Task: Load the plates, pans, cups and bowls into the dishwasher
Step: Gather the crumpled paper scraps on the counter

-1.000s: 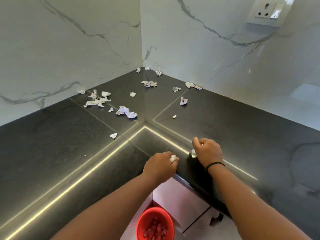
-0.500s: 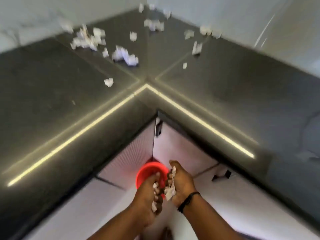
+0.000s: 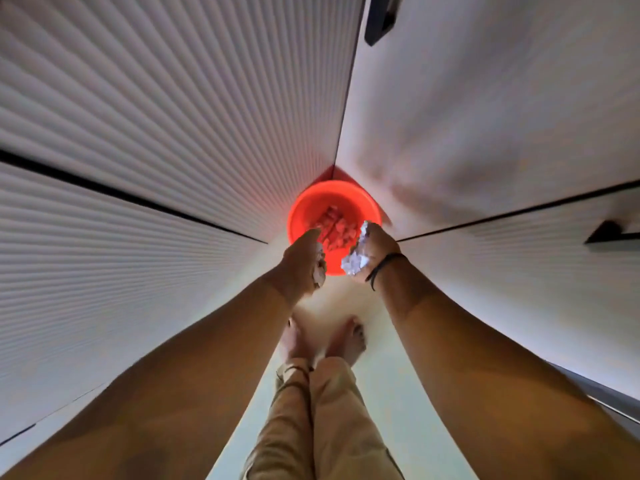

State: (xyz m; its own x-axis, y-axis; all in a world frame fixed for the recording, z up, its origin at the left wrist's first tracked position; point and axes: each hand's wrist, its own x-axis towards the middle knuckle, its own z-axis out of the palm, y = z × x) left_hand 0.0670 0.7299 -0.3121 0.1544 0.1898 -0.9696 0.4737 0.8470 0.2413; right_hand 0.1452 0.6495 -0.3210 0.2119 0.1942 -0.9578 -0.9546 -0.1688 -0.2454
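**Red bin and paper scraps: condition at time of inspection**

Red bin (image 3: 334,211): round, smooth-walled plastic, standing on the floor in the inner corner where two runs of cabinet fronts meet. Inside it lies a heap of small crumpled pieces, tinted red by the bin's walls.

Left hand (image 3: 300,263): held over the near rim of the bin, fingers curled round a small wad of crumpled paper (image 3: 319,261), which shows pale and creased at the thumb side.

Right hand (image 3: 375,252): also over the near rim of the bin, beside the left hand and apart from it, fingers curled round a larger bunch of white crumpled paper scraps (image 3: 356,259) with sharp, irregular folds. A thin dark band (image 3: 382,268) circles the wrist.

Surroundings, relative to the bin: to its left, ribbed cabinet panels (image 3: 138,133) with fine parallel grooves, split by a dark seam. To its right, a smooth matt panel (image 3: 485,116) above and a ribbed one below, each carrying a black angular handle (image 3: 379,19). On the near side of the bin, a pale, smooth floor (image 3: 381,393), two bare feet (image 3: 323,341) and tan trouser legs (image 3: 322,427).

No dishwasher, plates, pans, cups or bowls in view.
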